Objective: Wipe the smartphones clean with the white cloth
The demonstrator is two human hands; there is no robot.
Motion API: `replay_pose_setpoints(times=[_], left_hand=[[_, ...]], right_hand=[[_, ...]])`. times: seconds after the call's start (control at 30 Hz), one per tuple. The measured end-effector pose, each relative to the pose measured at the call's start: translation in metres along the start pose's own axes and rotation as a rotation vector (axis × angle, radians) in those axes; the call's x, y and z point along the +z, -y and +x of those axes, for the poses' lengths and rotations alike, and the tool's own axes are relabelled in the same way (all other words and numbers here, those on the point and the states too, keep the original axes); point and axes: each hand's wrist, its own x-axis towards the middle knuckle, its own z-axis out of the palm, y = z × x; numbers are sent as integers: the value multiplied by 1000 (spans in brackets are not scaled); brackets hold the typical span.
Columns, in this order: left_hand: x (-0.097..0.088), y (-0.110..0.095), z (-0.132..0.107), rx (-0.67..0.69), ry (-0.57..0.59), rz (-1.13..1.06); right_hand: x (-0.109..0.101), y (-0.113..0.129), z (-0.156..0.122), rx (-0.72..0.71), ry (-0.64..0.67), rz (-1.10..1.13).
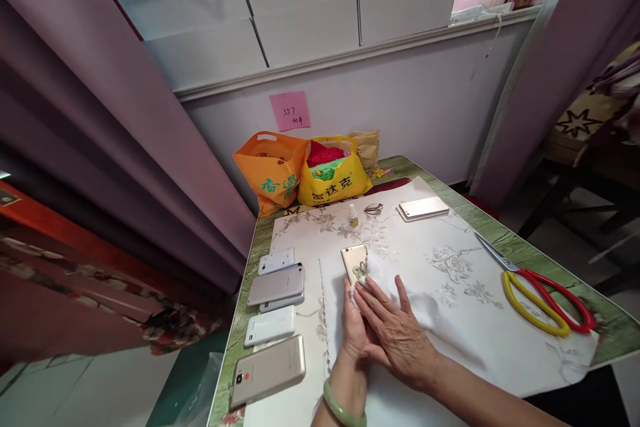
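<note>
A gold phone (354,262) lies face down on a white embroidered cloth (450,280), with a small ring-shaped piece on its back. My left hand (354,330), a green bangle on its wrist, holds the phone's near end with fingers closed around it. My right hand (395,330) lies flat over the left hand, fingers stretched toward the phone and touching its lower edge.
Several phones (275,287) lie in a column at the left of the table. Another gold phone (423,208), a small bottle (353,215) and a metal ring (373,209) sit farther back. Red-and-yellow scissors (537,290) lie at right. Orange (270,170) and yellow (333,180) bags stand against the wall.
</note>
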Motion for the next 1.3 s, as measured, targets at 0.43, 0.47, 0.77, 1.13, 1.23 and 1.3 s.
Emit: replay_pose_setpoints(times=[0.43, 0.47, 0.77, 1.13, 1.23, 1.3], left_hand=[[8, -15, 1, -116, 111, 40], [8, -16, 0, -134, 138, 51], [5, -16, 3, -231, 280, 241], [9, -10, -4, -108, 125, 51], [10, -8, 0, -54, 107, 1], [9, -9, 2, -19, 92, -17]], right_hand=[[1, -58, 8, 137, 27, -29], [-1, -65, 13, 123, 35, -13], [-19, -112, 36, -181, 193, 186], [10, -64, 6, 148, 86, 309], [7, -63, 5, 176, 20, 408], [4, -70, 8, 194, -26, 487]])
